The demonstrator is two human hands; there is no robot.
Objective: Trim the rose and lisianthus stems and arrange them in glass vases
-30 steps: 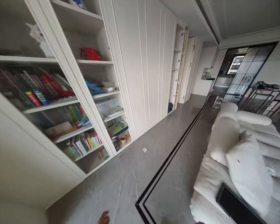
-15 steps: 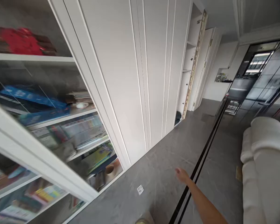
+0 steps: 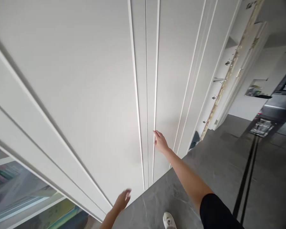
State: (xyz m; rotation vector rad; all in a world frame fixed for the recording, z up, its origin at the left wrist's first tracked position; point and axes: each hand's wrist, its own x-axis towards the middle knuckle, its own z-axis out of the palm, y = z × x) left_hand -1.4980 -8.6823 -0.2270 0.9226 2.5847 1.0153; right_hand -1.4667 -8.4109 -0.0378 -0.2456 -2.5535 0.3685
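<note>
Right hand: The right hand [image 3: 160,141] is up in front of the right door [image 3: 173,63], low down on it. One finger pokes out to the thin white strip [image 3: 156,79] along that door's edge. The other fingers are bent a bit, in a loose way. I cannot tell if the fingertip touches the strip or is just beside it.
Left hand: The left hand [image 3: 123,198] is lower and nearer, in front of the bottom of the left door [image 3: 90,79]. It is blurry and the fingers look curled, so I cannot tell if it is closed or loose.
Doors: Both are tall, white and flat. The right door is right by the right hand's finger, and the left door rises above the left hand.
Gap: The thin dark line [image 3: 146,79] between the doors is just left of the right fingertip, and up and right of the left hand.
Sleeve: A short black sleeve [image 3: 214,210] is on the right arm.
Floor: The gray floor [image 3: 152,210] is below the right hand. A white shoe [image 3: 168,220] is on it, right of the left hand.
Shelves: The white shelf [image 3: 40,212] and a yellow-green book [image 3: 59,211] are left of the left hand.
Stripes: Two black stripes [image 3: 246,178] run along the floor, well to the right of both hands.
</note>
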